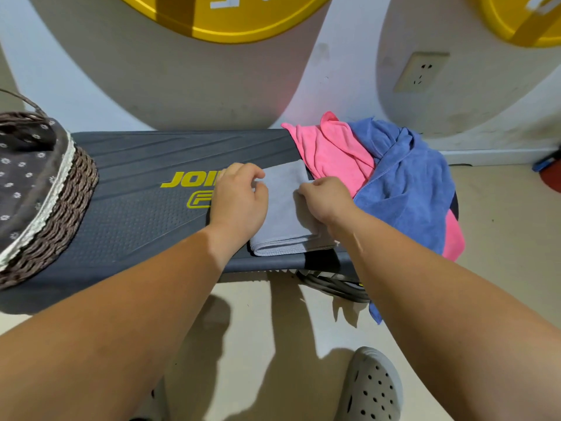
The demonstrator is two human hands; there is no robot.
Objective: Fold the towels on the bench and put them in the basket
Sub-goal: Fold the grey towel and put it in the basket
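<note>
Grey microfibre, folded into a narrow rectangle, is seen at the middle of the dark tabletop (127,226), where one grey towel (285,205) is being worked by two bare hands. The left hand (239,197) is laid over the towel's left edge with fingers curled and pressed down on the cloth; the right hand (326,200) is closed in a pinch on the towel's right edge, knuckles up. Three towels in all can be counted: the grey one under the hands, one pink towel (331,153) and one blue towel (406,189), the latter two heaped unfolded at the right end of the tabletop, touching each other, with the blue one draped over the edge toward the floor. The pink towel's edge lies just beside the grey one. One wicker basket (60,208) with a flower-print liner is stood on the left end, well apart from the towels; no towel can be seen in the part of it that shows. One grey perforated clog (372,387) is visible on the floor below.
</note>
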